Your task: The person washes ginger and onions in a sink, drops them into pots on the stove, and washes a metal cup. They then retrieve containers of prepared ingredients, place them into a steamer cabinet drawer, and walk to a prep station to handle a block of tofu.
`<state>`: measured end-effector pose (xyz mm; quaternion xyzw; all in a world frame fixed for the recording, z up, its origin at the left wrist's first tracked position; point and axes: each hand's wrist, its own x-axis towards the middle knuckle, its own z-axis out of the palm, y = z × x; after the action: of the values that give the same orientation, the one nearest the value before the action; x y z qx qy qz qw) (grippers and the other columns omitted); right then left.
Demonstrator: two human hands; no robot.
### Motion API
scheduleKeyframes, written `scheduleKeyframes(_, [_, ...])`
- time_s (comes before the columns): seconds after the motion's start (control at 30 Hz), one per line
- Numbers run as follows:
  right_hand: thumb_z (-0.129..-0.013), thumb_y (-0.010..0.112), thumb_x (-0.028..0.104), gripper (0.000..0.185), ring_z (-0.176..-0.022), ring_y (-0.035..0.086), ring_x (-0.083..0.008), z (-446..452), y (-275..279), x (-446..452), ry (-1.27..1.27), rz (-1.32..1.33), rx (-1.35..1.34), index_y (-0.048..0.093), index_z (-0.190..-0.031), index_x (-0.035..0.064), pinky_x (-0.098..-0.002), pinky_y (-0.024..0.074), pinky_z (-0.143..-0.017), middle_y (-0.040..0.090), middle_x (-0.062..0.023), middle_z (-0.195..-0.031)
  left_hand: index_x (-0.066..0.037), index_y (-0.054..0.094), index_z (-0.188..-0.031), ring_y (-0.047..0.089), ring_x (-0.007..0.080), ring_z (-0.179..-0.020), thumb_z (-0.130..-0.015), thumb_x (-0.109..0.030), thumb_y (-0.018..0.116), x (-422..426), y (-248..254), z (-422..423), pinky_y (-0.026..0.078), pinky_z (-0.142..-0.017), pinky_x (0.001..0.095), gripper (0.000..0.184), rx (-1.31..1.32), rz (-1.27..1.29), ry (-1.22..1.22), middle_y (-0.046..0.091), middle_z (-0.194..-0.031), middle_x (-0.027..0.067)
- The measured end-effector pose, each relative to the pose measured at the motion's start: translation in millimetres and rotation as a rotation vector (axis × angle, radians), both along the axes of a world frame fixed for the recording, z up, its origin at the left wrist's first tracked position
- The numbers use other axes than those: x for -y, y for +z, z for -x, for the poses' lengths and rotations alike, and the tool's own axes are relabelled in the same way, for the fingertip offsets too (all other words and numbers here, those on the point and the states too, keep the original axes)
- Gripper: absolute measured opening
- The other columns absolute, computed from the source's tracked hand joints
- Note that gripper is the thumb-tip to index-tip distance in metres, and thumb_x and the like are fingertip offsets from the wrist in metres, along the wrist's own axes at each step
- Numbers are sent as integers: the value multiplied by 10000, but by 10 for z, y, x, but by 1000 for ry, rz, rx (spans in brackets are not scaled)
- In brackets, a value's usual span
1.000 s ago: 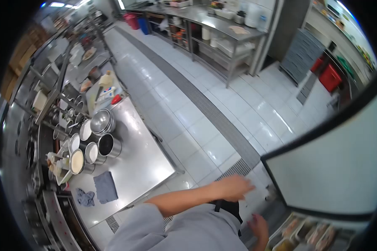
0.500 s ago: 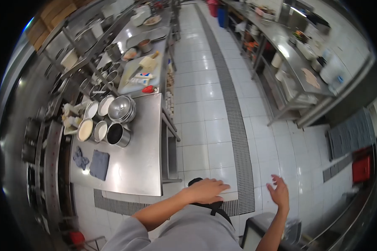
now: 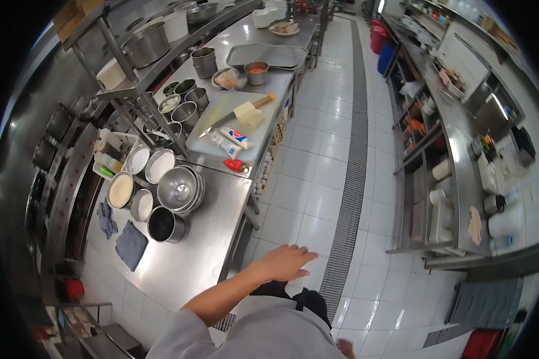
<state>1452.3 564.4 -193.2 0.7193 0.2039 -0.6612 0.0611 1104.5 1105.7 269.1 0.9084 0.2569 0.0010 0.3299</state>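
My left hand [image 3: 285,263] hangs in front of my body over the tiled floor, fingers stretched out and nothing in it. Only a small piece of my right hand [image 3: 345,347] shows at the bottom edge; its fingers are hidden. Nearest to the left hand is the steel table [image 3: 203,263]. On it stand a stack of metal bowls [image 3: 178,186], a dark-bottomed pot [image 3: 165,225], and several containers of white or cream contents, one a cream-filled pot [image 3: 121,190]. A folded grey cloth [image 3: 131,245] and a crumpled cloth [image 3: 106,219] lie beside them.
Farther along, a cutting board [image 3: 221,122] holds a knife [image 3: 214,124], a pale block [image 3: 248,115] and two packets; a red pepper [image 3: 234,165] lies near its edge. A floor drain grate [image 3: 348,197] runs along the aisle. Steel counters [image 3: 455,173] line the right side.
My view has turned left and come nearer the steel table. My right hand, raised and spread before, has dropped almost out of view. The left hand stays outstretched.
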Motion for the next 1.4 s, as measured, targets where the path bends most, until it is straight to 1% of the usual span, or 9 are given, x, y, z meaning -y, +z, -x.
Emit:
scheduleKeyframes(0.03, [-780,613,238,270,-856,663,-228,43,95,152,-391,46,-8,657,-1033,157,-405,515,-618,672,-65,-886,-57,474,-1296,571,374,-1021,-886,-288,610,-194,64,-118,450,-890,457,490,-1,3,20,593,-1124,166])
scheduleKeyframes(0.4, [-808,579,258,273,-833,651,-345,-1729,4,-1674,-480,-192,-315,653,-1026,112,-494,518,-632,675,-123,-954,-50,497,-1291,593,351,-990,-897,-284,606,-1537,-139,-957,467,-868,427,471,58,136,191,611,-1127,163])
scheduleKeyframes(0.47, [-797,599,225,239,-835,652,-374,-2319,568,-3614,861,-493,347,662,-872,7,-468,531,-641,678,-202,-915,-52,516,-1277,604,325,-956,-897,-304,610,-1750,-29,-955,482,-837,403,465,122,243,373,617,-1109,151])
scheduleKeyframes(0.5, [-788,626,261,249,-820,648,-370,-2611,425,-4319,999,-641,581,672,-841,22,-464,529,-707,682,-168,-874,-55,534,-1263,616,299,-922,-897,-323,614,-1791,1,-937,497,-807,379,461,189,374,533,622,-1091,140])
scheduleKeyframes(0.53, [-790,638,287,284,-823,636,-377,-2389,1109,-5249,428,-811,795,673,-906,30,-463,517,-771,670,-173,-882,-47,551,-1251,618,215,-874,-912,-366,605,-1917,-8,-889,502,-766,333,469,266,422,640,637,-1015,107])
scheduleKeyframes(0.8, [-892,638,168,314,-839,620,-154,20,3425,-10059,203,-1343,-135,589,-1160,10,-280,500,-759,667,-107,-903,-99,504,-1260,562,140,-773,-917,-442,585,-3003,-555,-321,446,-660,286,492,1193,816,1763,574,-988,48])
scheduleKeyframes(1.13, [-848,650,456,615,-1037,623,-328,2822,4008,-11101,779,-1327,-475,547,-1265,16,-383,480,-908,636,-200,-1146,-100,414,-1343,389,186,-883,-737,-715,637,-4230,-641,-4,360,-705,363,892,1386,837,2282,392,-1165,74])
scheduleKeyframes(1.27, [-832,647,505,672,-1120,586,-316,3138,4008,-11300,986,-1181,-432,535,-1285,21,-375,458,-940,604,-204,-1204,-101,420,-1337,391,189,-897,-727,-718,643,-4408,-696,74,360,-705,371,895,1316,848,2384,387,-1169,70])
scheduleKeyframes(1.4, [-817,630,546,696,-1092,602,-314,3220,3827,-11384,1164,-1051,-533,555,-1261,15,-364,465,-924,621,-190,-1188,-28,581,-996,468,157,-822,-790,-568,680,-4517,-744,19,387,-669,332,587,1210,615,2568,532,-918,40])
